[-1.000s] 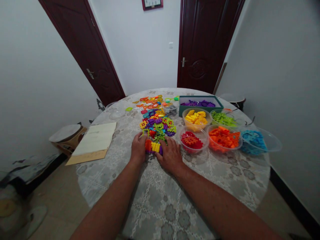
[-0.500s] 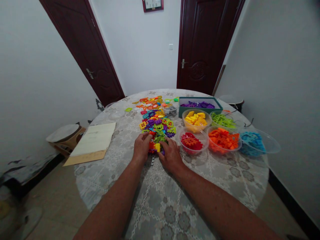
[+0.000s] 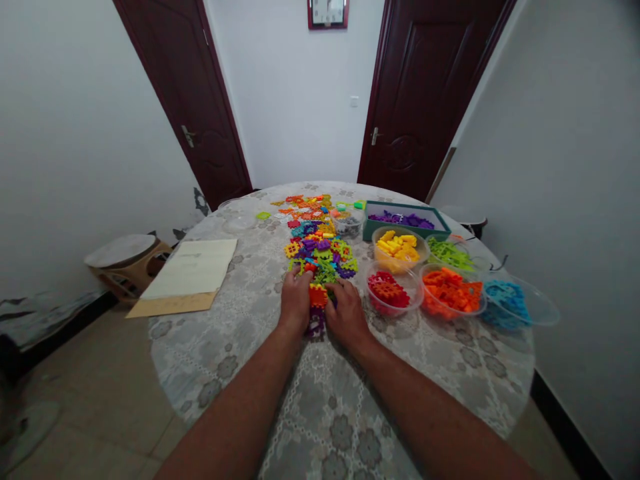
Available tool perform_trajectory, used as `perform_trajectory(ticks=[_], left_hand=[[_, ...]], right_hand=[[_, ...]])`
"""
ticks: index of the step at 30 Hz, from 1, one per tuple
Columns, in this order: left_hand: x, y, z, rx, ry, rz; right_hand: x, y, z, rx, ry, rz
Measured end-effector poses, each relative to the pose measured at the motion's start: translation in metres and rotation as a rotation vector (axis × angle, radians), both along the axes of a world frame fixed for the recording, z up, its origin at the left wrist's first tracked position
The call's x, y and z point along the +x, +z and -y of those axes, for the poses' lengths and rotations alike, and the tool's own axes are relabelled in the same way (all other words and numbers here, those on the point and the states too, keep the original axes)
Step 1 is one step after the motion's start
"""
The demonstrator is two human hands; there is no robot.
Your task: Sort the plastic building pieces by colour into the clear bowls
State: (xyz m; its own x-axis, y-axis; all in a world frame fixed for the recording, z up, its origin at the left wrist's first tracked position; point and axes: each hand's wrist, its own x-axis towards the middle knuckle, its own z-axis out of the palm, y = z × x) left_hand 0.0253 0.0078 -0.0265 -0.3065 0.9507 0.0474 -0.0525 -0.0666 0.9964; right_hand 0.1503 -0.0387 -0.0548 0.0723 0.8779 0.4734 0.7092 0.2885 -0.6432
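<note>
My left hand (image 3: 295,301) and my right hand (image 3: 347,310) sit on either side of an orange plastic interlocking building piece (image 3: 318,296), fingers curled in against it. It seems joined to other pieces, though my fingers cover most of the joins. Below it, between my wrists, purple pieces (image 3: 315,325) show on the patterned tablecloth (image 3: 340,430). Just beyond my fingertips lies a long heap of mixed building pieces (image 3: 323,250), in yellow, purple, green and blue. Light green pieces (image 3: 327,272) lie at its near end.
Clear bowls on the right hold red (image 3: 387,289), orange (image 3: 451,291), yellow (image 3: 397,247), green (image 3: 451,255) and blue pieces (image 3: 506,301). A dark green box (image 3: 370,230) with purple pieces stands behind them. Paper sheets (image 3: 193,270) lie at left. A stool (image 3: 125,260) stands beyond the table's left edge.
The orange piece now faces me between my hands, where red and yellow pieces showed before. Purple pieces have come into sight below it. The view has shifted slightly.
</note>
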Motion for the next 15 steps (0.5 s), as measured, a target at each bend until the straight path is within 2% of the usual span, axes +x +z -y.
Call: perform_trajectory(ticks=[3, 8, 12, 15], left_hand=[[0.007, 0.004, 0.003, -0.048, 0.031, 0.118], [0.013, 0.004, 0.002, -0.013, -0.042, 0.403], [0.007, 0.005, -0.001, 0.001, -0.048, 0.554], [0.001, 0.009, -0.003, 0.039, -0.073, 0.625]], right_hand=[[-0.006, 0.002, -0.004, -0.01, -0.029, -0.061], [-0.016, 0.003, -0.016, -0.007, -0.009, -0.271], [-0.03, 0.006, -0.025, -0.066, -0.054, -0.522], [-0.043, 0.014, -0.025, -0.077, -0.048, -0.623]])
